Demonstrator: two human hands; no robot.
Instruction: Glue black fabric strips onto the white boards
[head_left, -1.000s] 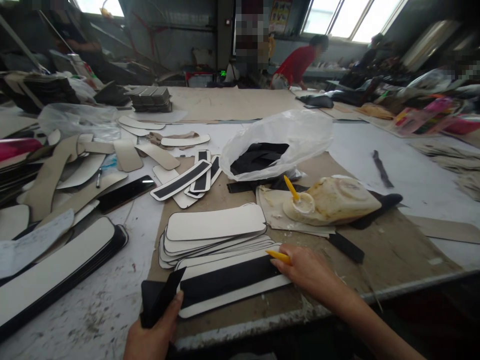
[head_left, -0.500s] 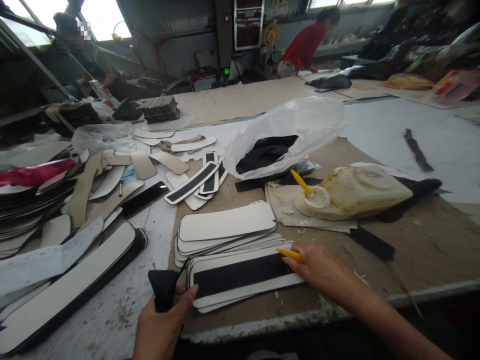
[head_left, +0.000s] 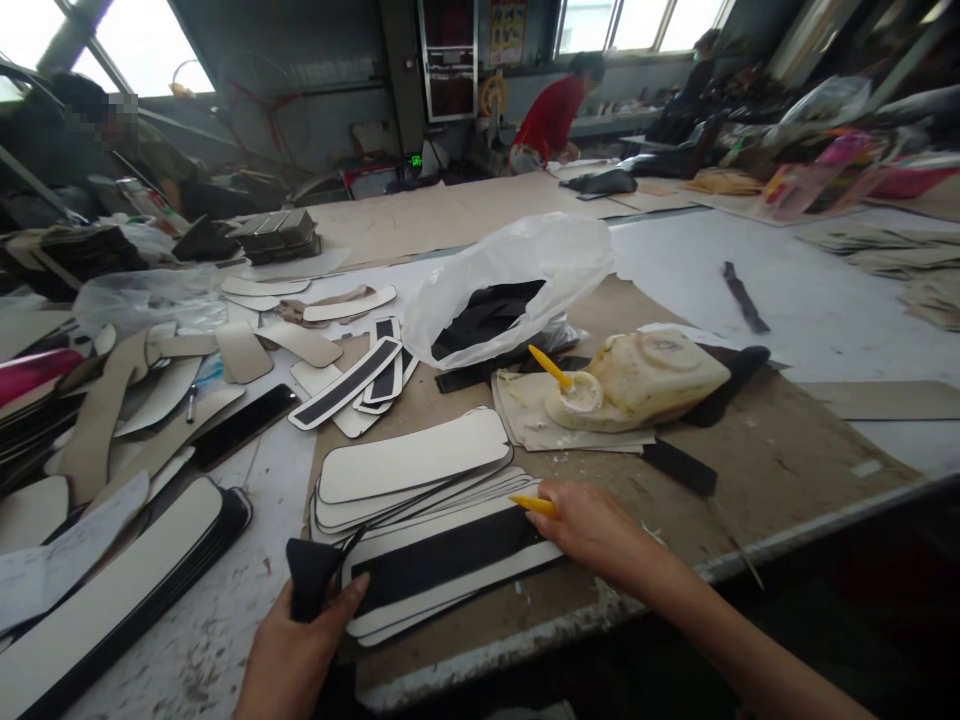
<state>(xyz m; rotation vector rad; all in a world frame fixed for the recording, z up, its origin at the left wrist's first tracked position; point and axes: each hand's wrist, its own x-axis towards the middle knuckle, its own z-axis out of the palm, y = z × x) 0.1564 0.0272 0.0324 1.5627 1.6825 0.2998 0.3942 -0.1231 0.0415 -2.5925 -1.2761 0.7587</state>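
Note:
My left hand (head_left: 304, 640) is closed round a bundle of black strips (head_left: 311, 575), its thumb on the left end of a white piece (head_left: 435, 595) that bears a black strip (head_left: 450, 550). At the right end of that piece, my right hand (head_left: 581, 520) grips a yellow pointed tool (head_left: 534, 506), with its fingers touching the piece. More white pieces (head_left: 416, 455) lie stacked just behind. A glue-stained plastic container (head_left: 652, 375) lies on its side, a second yellow tool (head_left: 550, 367) in its opening.
Behind the stack are a plastic bag (head_left: 577, 250) of black pieces and a phone (head_left: 244, 425). Long white pieces (head_left: 112, 600) and beige strips (head_left: 105, 415) cover the left side. A person in red (head_left: 551, 120) leans over the far table; another person is at the far left.
The view has swung to the right, so the table's contents appear further left. Both hands keep about the same place on the piece.

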